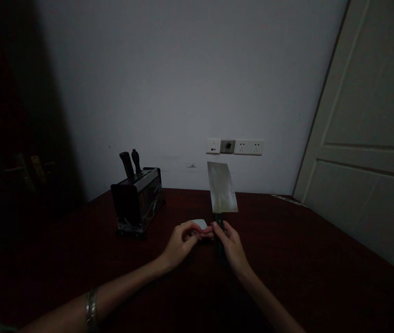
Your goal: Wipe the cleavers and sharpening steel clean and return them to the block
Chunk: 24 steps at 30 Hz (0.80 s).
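My right hand is closed round the dark handle of a cleaver, whose broad steel blade points up and away from me. My left hand is curled beside it, fingers pinched on a small pale object that sits just left of the cleaver's handle. The fingertips of both hands nearly touch. A metal bracelet is on my left wrist.
A dark knife block with two black handles sticking out stands on the dark red table to the left. White wall sockets are on the wall behind. A white door is at the right.
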Available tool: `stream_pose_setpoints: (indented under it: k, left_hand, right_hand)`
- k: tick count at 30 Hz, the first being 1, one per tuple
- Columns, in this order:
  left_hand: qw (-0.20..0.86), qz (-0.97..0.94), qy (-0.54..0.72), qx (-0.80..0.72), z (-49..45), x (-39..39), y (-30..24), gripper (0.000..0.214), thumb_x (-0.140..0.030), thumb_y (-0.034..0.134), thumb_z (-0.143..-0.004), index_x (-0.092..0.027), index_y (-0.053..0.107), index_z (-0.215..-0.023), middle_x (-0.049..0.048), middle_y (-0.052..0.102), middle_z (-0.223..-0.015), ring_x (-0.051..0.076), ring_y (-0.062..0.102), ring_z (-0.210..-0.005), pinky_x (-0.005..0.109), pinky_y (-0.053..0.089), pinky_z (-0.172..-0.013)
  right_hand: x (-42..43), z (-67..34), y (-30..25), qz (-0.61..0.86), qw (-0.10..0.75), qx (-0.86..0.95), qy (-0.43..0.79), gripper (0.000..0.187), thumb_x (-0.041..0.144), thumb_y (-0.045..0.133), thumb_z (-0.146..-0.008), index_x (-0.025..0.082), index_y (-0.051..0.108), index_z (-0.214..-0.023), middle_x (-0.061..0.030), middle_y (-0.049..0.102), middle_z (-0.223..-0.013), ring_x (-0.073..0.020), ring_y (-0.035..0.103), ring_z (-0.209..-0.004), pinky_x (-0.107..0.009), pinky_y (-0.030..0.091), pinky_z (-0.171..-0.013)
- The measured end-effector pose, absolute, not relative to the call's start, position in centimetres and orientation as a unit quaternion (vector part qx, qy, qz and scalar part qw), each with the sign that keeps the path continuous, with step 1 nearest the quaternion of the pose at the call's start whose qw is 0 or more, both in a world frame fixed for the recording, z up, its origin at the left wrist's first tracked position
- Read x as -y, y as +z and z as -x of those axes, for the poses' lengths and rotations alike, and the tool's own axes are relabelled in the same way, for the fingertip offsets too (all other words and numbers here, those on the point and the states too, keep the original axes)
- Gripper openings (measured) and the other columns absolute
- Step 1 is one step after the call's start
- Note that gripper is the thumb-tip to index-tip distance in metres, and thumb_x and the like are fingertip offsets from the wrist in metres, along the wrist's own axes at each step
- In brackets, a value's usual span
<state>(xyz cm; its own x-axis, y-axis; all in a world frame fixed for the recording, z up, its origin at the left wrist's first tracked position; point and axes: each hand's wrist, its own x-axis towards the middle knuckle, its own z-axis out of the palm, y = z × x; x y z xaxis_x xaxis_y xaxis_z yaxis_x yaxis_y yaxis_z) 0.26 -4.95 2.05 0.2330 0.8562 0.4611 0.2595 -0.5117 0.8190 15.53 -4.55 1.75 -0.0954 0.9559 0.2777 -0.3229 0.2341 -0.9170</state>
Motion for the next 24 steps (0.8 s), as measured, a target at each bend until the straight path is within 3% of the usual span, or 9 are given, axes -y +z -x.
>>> stream_pose_setpoints:
  k: [4,9,13,17,21,24]
  left_hand:
    - [0.307,-0.694,0.514,-0.400,-0.2,6.2,2.5,0.020,-0.031,0.047,-0.082,-0.015,0.047,-0.094,-0.0006,0.055,-0.072,0.010,0.053,-0.060,0.019,0.040,-0.052]
    - [0.224,-0.744,0.488,-0.398,0.0,7.1,3.4,0.026,-0.035,0.046,-0.084,-0.019,0.038,-0.102,-0.0017,0.053,-0.076,0.008,0.052,-0.054,0.017,0.038,-0.045]
    - [0.068,-0.816,0.429,-0.382,-0.4,7.8,4.4,0.046,-0.030,0.058,-0.077,-0.020,0.034,-0.115,0.0011,0.060,-0.084,0.010,0.058,-0.057,0.021,0.047,-0.051]
    - [-0.149,-0.843,0.429,-0.288,-0.5,7.5,5.5,0.042,-0.028,0.055,-0.080,-0.015,0.039,-0.116,0.0108,0.063,-0.099,0.020,0.064,-0.087,0.027,0.053,-0.067]
    - [-0.279,-0.852,0.370,-0.243,0.0,6.9,7.0,0.041,-0.030,0.047,-0.086,-0.009,0.039,-0.121,0.0153,0.063,-0.100,0.020,0.065,-0.086,0.026,0.055,-0.062]
    - [-0.351,-0.849,0.331,-0.216,0.5,6.5,8.4,0.036,-0.020,0.039,-0.089,-0.005,0.038,-0.123,0.0162,0.065,-0.094,0.020,0.065,-0.082,0.025,0.054,-0.058]
  right_hand:
    - [4.3,-14.6,2.8,0.276,0.604,0.477,0.576,0.041,0.054,0.065,-0.067,0.017,0.056,-0.081,-0.0076,0.069,-0.081,-0.0230,0.065,-0.080,-0.035,0.048,-0.076]
    - [3.9,-13.5,4.0,0.272,0.610,0.449,0.594,0.042,0.051,0.068,-0.064,0.016,0.054,-0.084,-0.0108,0.070,-0.088,-0.0238,0.064,-0.089,-0.035,0.047,-0.081]
    - [4.0,-12.9,5.3,0.269,0.608,0.416,0.621,0.044,0.051,0.070,-0.061,0.017,0.052,-0.082,-0.0118,0.070,-0.087,-0.0247,0.065,-0.086,-0.035,0.049,-0.078]
    - [4.6,-12.6,6.9,0.261,0.590,0.394,0.655,0.041,0.050,0.068,-0.063,0.017,0.050,-0.077,-0.0131,0.070,-0.084,-0.0258,0.065,-0.088,-0.036,0.050,-0.078]
    - [4.9,-12.8,8.5,0.250,0.565,0.376,0.690,0.034,0.045,0.065,-0.070,0.016,0.049,-0.077,-0.0149,0.070,-0.085,-0.0263,0.064,-0.091,-0.036,0.050,-0.076]
    - [4.9,-12.9,9.6,0.249,0.548,0.363,0.711,0.030,0.043,0.062,-0.074,0.016,0.049,-0.076,-0.0156,0.069,-0.086,-0.0264,0.064,-0.090,-0.037,0.051,-0.072]
